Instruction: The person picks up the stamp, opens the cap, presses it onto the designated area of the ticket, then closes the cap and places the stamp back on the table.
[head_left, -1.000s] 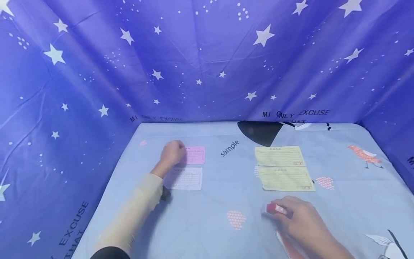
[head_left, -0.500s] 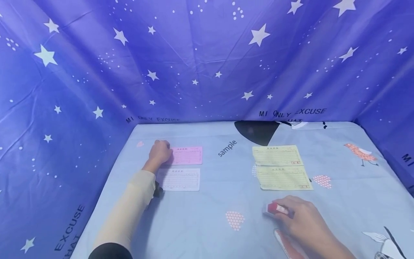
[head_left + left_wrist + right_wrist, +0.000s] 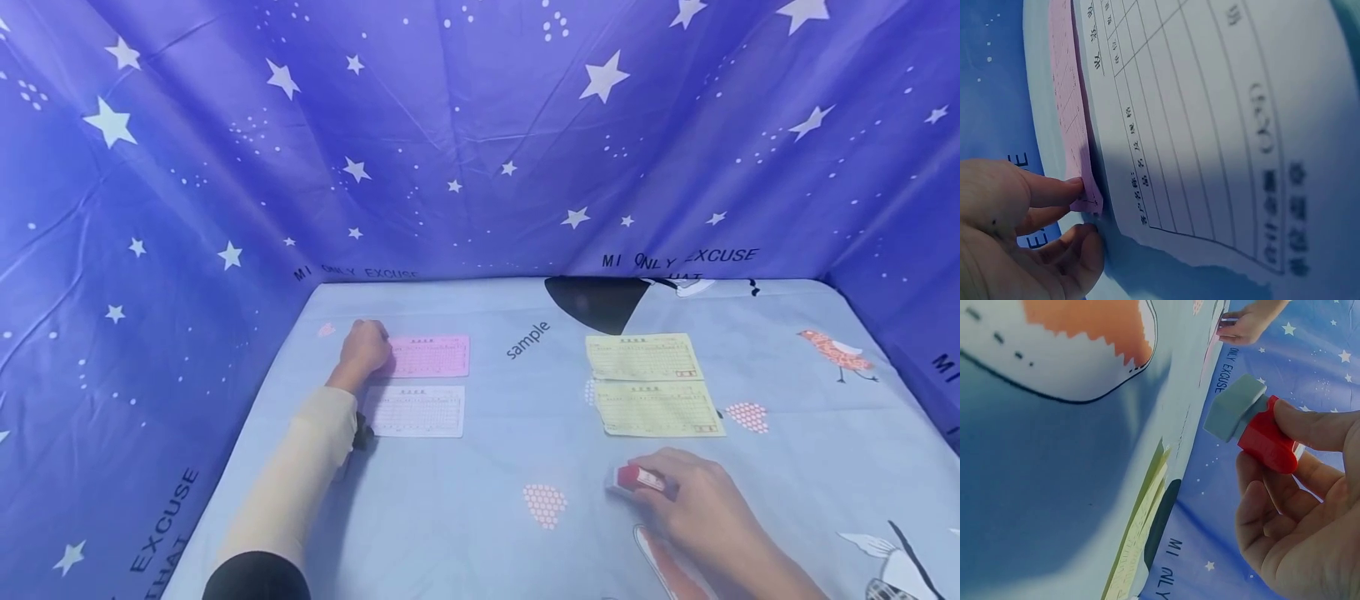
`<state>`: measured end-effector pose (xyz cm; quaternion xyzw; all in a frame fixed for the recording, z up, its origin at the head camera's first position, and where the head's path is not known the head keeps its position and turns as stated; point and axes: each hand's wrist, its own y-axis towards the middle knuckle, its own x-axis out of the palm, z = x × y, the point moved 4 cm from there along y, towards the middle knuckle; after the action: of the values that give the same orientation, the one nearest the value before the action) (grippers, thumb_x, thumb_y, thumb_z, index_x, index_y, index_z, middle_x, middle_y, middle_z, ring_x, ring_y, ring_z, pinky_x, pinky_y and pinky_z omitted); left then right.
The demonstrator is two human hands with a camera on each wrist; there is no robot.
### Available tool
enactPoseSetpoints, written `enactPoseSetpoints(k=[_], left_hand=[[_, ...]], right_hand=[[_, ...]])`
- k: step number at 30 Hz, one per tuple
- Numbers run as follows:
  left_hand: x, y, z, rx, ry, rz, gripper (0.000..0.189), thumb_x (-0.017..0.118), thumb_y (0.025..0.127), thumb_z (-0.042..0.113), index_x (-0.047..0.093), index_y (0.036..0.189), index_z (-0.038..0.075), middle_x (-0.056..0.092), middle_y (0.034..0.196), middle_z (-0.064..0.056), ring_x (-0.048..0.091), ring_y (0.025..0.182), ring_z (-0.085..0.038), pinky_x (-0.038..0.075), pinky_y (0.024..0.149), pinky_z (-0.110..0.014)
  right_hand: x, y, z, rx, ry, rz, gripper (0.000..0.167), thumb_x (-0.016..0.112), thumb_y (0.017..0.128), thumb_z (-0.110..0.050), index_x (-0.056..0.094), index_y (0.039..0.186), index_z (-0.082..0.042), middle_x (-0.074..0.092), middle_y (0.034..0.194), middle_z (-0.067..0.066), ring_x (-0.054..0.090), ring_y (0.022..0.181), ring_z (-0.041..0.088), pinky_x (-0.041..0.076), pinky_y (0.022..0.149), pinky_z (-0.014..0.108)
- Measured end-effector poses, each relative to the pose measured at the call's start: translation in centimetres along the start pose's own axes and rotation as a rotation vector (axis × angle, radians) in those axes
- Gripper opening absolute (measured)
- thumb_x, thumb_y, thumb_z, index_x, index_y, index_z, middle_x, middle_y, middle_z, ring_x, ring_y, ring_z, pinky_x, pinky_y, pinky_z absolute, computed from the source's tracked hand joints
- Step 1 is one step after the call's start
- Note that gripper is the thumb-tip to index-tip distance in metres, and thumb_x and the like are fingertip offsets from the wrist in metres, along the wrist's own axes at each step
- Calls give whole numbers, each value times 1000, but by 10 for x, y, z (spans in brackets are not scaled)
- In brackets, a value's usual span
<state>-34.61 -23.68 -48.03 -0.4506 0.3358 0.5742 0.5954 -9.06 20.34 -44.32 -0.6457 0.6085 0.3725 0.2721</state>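
Observation:
In the head view my left hand [image 3: 365,346] is at the left end of a pink printed slip [image 3: 431,357]. The left wrist view shows thumb and finger pinching that slip's corner, which bends up a little. Just below it lies a white printed slip [image 3: 417,411], its near edge torn and uneven in the left wrist view. My right hand [image 3: 701,500] holds a red stamp [image 3: 637,477] between thumb and fingers. The stamp's grey block-shaped end [image 3: 1235,407] points away from the palm, over the cloth below the yellow slips.
Two yellow printed slips [image 3: 641,358] lie one above the other at the right, each with a red mark in its lower right corner. A light blue patterned cloth [image 3: 480,500] covers the table. Purple star-printed curtains [image 3: 480,125] stand along the back and sides.
My left hand has shifted left along the pink slip, uncovering more of it and of the white slip. The right hand keeps the stamp in nearly the same place. The head view has turned slightly.

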Motion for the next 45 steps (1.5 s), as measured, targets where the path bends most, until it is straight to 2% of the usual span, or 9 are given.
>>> enactPoseSetpoints(k=[6,11,14,21,24,30,34,39,45], left_hand=[[-2,2,-2,14,-16,37,24,60,88,2,63,111,-5,61,110,-24,58,106,-41,48,95,-52],[-1,1,-3,26,-45,50,32,62,91,6,65,122,-4,64,124,-24,55,122,-44,43,104,-54],[0,-1,-4,15,-52,43,34,63,92,8,66,123,-4,63,127,-24,53,126,-44,40,108,-53],[3,0,-4,32,-45,58,23,61,87,4,68,108,-3,63,115,-21,58,112,-39,45,100,-52],[4,0,-4,13,-55,58,18,61,88,4,67,104,0,64,108,-18,60,105,-36,49,94,-50],[0,-2,-7,-28,-162,70,6,65,89,5,67,93,2,68,94,-15,63,88,-33,52,79,-43],[-3,0,-10,-16,-233,92,6,64,88,2,68,92,2,69,94,-15,63,88,-32,53,76,-41],[-5,1,-7,-2,-211,94,6,65,93,8,67,96,3,68,95,-14,63,89,-32,52,77,-42],[-10,-3,3,41,-164,124,9,67,92,10,64,97,4,68,96,-15,63,88,-33,51,78,-45]], right_hand=[[2,1,0,7,-6,-13,36,87,76,-13,74,96,-39,65,92,-26,62,89,4,52,83,33],[3,1,1,6,-6,-8,33,87,76,-14,74,96,-37,66,93,-24,64,91,7,53,83,36],[4,1,1,0,-7,-12,33,87,76,-14,74,97,-37,66,94,-24,64,92,7,53,84,37],[6,-1,4,-16,-15,0,33,87,76,-13,75,99,-34,67,95,-23,64,91,8,52,83,37],[6,-1,3,-17,-10,-3,32,87,76,-14,75,97,-35,67,94,-23,64,91,8,53,83,37],[5,0,2,-65,-21,31,35,87,74,-11,75,96,-36,65,92,-25,64,88,5,53,81,33],[5,0,3,-97,-22,57,36,88,73,-10,75,95,-35,64,90,-27,63,86,2,51,79,29],[4,1,1,-104,-24,60,36,88,72,-10,76,97,-31,66,92,-23,64,86,5,52,78,31],[3,2,1,-88,-5,51,35,89,72,-10,75,98,-30,67,92,-22,63,86,6,52,78,32]])
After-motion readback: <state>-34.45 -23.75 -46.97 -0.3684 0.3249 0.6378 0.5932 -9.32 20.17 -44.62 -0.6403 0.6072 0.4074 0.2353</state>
